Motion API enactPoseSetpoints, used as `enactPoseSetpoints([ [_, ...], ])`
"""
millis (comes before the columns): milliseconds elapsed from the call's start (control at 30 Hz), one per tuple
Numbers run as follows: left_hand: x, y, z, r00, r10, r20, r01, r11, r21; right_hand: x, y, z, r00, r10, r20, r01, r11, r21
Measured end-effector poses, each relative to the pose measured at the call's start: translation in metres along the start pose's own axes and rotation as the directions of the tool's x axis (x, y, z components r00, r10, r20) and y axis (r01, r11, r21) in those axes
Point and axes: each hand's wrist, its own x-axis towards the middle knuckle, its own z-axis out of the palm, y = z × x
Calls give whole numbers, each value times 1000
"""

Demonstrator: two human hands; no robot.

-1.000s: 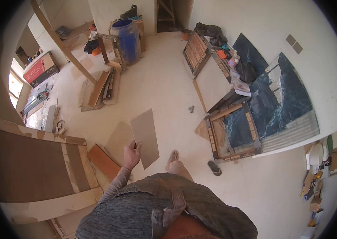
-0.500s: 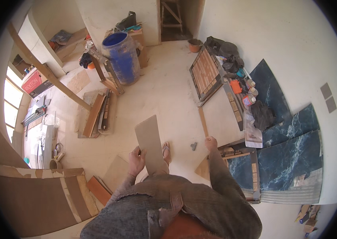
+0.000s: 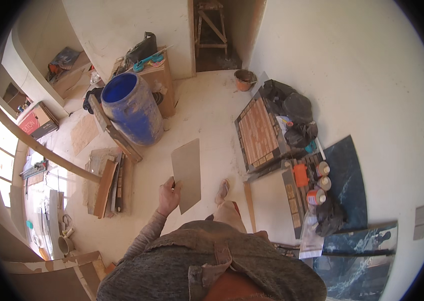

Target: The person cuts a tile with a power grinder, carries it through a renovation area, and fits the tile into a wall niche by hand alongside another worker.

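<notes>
In my left hand [image 3: 169, 196] is a thin, flat grey-brown panel [image 3: 187, 175], gripped by its left edge and held upright at a slant over the pale floor. My thumb and fingers close on that edge. Only a sliver of my right hand [image 3: 261, 234] shows past my shirt, by the lower end of a narrow wooden strip [image 3: 249, 205]. Its fingers are hidden, so whether it grips the strip cannot be made out. One sandaled foot [image 3: 222, 190] stands on the floor to the right of the panel.
A dusty blue barrel [image 3: 136, 113] stands ahead on the left, near stacked boards [image 3: 106, 185] and a long leaning pole [image 3: 36, 145]. On the right are a patterned brown panel [image 3: 258, 133], cans [image 3: 316, 196], black bags [image 3: 330, 215] and dark blue marbled sheets [image 3: 342, 175]. A bucket [image 3: 244, 80] sits near the doorway.
My view has shifted forward, with the barrel and right-hand items lower in the picture. The flat panel stays in my left hand. My right hand has gone mostly behind my shirt.
</notes>
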Motion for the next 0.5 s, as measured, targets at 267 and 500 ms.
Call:
enactPoseSetpoints([
  [267, 237, 25, 80, 996, -68, -59, 69, 997, 19, 202, 63, -268, 977, -10, -214, 27, 997, 78],
  [500, 427, 34, 122, 992, -102, -77, 104, 994, 18, 318, 45, -613, 784, 162, -599, 373, 648, 664],
])
